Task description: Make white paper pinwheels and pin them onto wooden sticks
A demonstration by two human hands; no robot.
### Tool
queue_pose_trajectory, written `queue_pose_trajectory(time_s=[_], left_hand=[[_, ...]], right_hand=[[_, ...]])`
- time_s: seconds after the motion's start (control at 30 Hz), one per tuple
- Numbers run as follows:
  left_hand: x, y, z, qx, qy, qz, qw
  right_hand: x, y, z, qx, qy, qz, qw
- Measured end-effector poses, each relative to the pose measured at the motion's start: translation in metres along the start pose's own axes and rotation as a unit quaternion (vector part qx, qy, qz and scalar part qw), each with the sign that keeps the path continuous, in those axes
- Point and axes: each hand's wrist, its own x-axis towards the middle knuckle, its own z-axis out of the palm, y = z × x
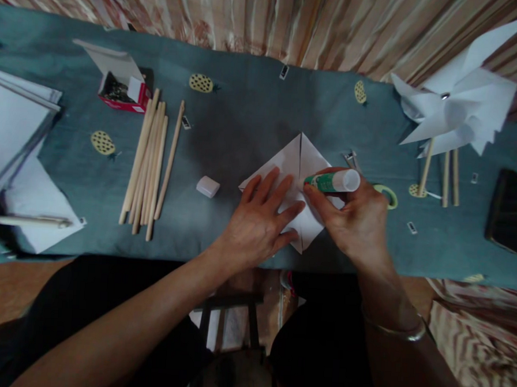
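A white paper square (309, 222) with slits running in from its corners lies on the table like a diamond. My left hand (261, 217) rests flat on its left half, fingers spread. Gripped in my right hand (356, 216) is a green and white glue stick (328, 181), tilted with its lower end near the middle of the paper. The glue tip itself is hidden by my fingers. To the left of my left hand lies a white cap (207, 186), apart from the paper.
Several wooden sticks (149, 170) lie left of centre, below an open red box (124, 93). White papers (15, 117) and a pen (31, 221) are far left. At right are scissors (386, 195), paper pinwheels (458, 106) on sticks and a dark phone (511, 209).
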Motion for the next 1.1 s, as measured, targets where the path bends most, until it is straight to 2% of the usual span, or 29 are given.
queue_pose_trajectory(time_s=[0.13,0.23,0.4,0.53,0.63,0.7,0.83,0.9,1.1], left_hand=[[0.000,0.001,-0.001,0.002,-0.003,0.002,1.000],[0.000,0.000,-0.001,0.000,-0.003,0.003,1.000],[0.000,-0.001,0.000,-0.010,-0.001,0.004,1.000],[-0.002,-0.002,-0.003,-0.026,0.021,0.017,0.999],[-0.006,-0.007,-0.020,-0.034,0.057,0.034,0.997],[-0.012,-0.016,-0.038,-0.043,0.100,0.026,0.994],[-0.029,-0.042,-0.067,-0.069,0.156,-0.062,0.983],[-0.038,-0.053,-0.072,-0.065,0.139,-0.098,0.983],[-0.049,-0.068,-0.068,-0.055,0.086,-0.124,0.987]], right_hand=[[0.002,0.002,0.007,0.072,-0.002,0.016,0.997],[0.006,0.001,0.012,0.180,0.016,0.038,0.983],[0.018,0.005,0.009,0.401,0.038,0.111,0.909],[0.025,0.015,-0.001,0.498,0.018,0.157,0.853],[0.026,0.018,-0.007,0.539,-0.011,0.167,0.826],[0.026,0.018,-0.009,0.556,-0.028,0.183,0.811],[0.021,0.013,-0.009,0.576,-0.039,0.203,0.791],[0.018,0.009,-0.006,0.590,-0.044,0.203,0.780],[0.010,-0.001,0.005,0.590,-0.081,0.238,0.767]])
